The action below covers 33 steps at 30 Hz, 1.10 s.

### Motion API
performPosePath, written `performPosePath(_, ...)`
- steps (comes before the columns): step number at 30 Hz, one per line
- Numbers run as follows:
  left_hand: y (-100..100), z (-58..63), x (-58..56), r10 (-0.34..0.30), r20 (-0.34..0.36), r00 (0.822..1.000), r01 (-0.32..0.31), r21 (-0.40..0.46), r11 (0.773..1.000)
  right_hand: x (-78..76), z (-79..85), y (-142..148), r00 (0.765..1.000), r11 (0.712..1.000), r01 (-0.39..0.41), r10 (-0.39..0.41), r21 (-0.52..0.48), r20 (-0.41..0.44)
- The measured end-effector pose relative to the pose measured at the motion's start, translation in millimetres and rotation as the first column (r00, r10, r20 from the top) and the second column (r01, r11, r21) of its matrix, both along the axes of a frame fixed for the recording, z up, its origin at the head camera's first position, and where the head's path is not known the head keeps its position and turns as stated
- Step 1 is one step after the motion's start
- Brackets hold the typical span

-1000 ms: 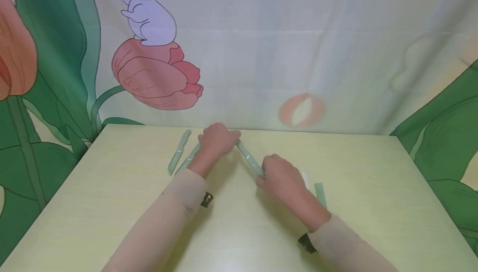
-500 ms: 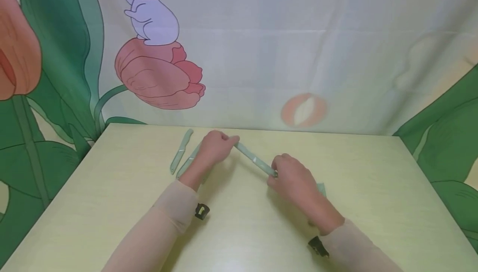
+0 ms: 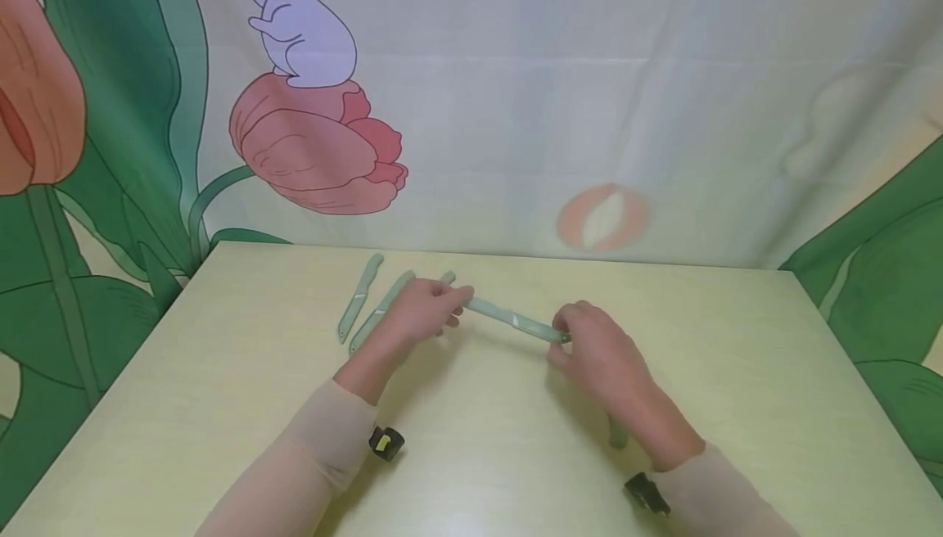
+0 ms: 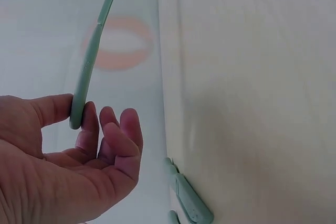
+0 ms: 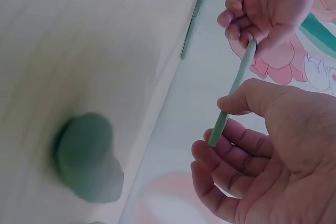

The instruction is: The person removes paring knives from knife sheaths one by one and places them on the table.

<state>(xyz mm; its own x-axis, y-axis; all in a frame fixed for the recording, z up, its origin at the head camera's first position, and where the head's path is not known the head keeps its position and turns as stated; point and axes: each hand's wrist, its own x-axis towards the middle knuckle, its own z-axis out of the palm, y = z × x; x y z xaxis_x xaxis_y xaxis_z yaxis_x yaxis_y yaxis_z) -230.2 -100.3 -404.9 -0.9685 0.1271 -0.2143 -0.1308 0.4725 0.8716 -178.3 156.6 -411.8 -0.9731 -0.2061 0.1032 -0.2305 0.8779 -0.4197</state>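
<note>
A slim green knife in a matching green sheath (image 3: 516,320) is held above the table between both hands, nearly level in the head view. My left hand (image 3: 423,308) pinches its rounded handle end between thumb and index finger; the other fingers are loosely curled in the left wrist view. At the opposite end, my right hand (image 3: 597,349) pinches the sheath tip with thumb and fingers. Two similar green knives (image 3: 359,298) lie side by side left of my left hand. Behind that hand shows the end of another green piece (image 3: 448,277), mostly hidden.
Under my right forearm a green rounded end (image 3: 617,430) sticks out; a blurred green object (image 5: 89,158) lies on the table in the right wrist view. The pale table (image 3: 471,455) ends at a printed curtain (image 3: 479,111) behind.
The held knife has swung from a steep slant to nearly level. My right hand has shifted right, and my left hand has come nearer, uncovering part of the green piece behind it.
</note>
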Motion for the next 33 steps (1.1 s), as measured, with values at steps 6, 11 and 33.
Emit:
performPosePath(6,-2,-5.4,9.7,-0.025,0.02,0.999,0.025,0.013,1.0,2.3,-2.0,9,0.999,0.999,-0.028,0.027,-0.024,-0.022)
performPosePath(11,-3,-8.3,17.1,-0.034,0.024,0.999,0.034,0.021,0.999,4.3,-3.6,14,0.997,0.997,-0.061,0.059,-0.042,-0.039)
performPosePath(33,0,-15.4,32.7,-0.043,0.065,0.997,0.039,0.058,0.998,5.6,-6.5,30,0.96,0.975,-0.217,0.206,-0.041,-0.188)
